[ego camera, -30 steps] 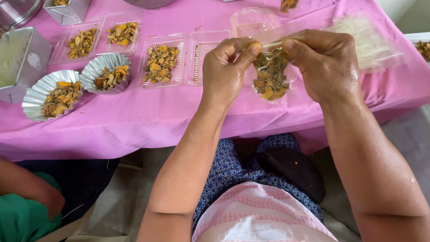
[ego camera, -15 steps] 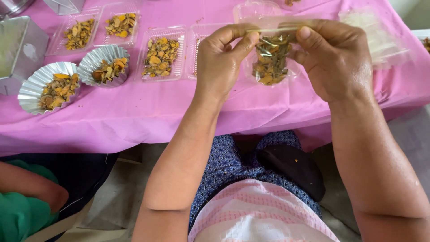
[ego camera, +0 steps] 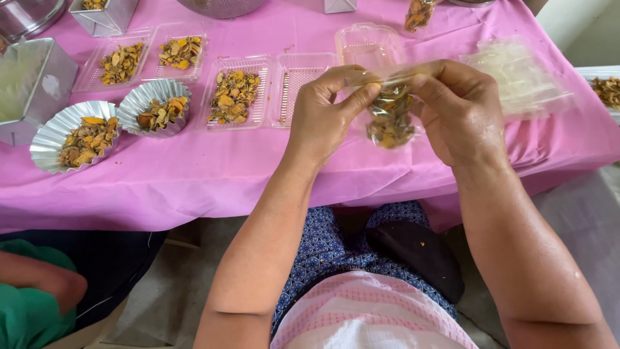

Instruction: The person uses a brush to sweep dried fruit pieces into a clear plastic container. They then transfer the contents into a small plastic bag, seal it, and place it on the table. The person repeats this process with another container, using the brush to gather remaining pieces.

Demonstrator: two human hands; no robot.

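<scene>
Both hands hold a small clear bag [ego camera: 390, 116] of dried yellow-brown slices above the near edge of the pink desk [ego camera: 194, 174]. The left hand [ego camera: 321, 116] and right hand [ego camera: 460, 110] each pinch its top edge with closed fingers, thumbs facing inward. The bag hangs straight down between them, equally near to both, its mouth running left to right.

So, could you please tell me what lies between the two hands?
In the head view, a small clear bag of dried yellow-brown pieces hangs between the left hand and right hand.
</scene>
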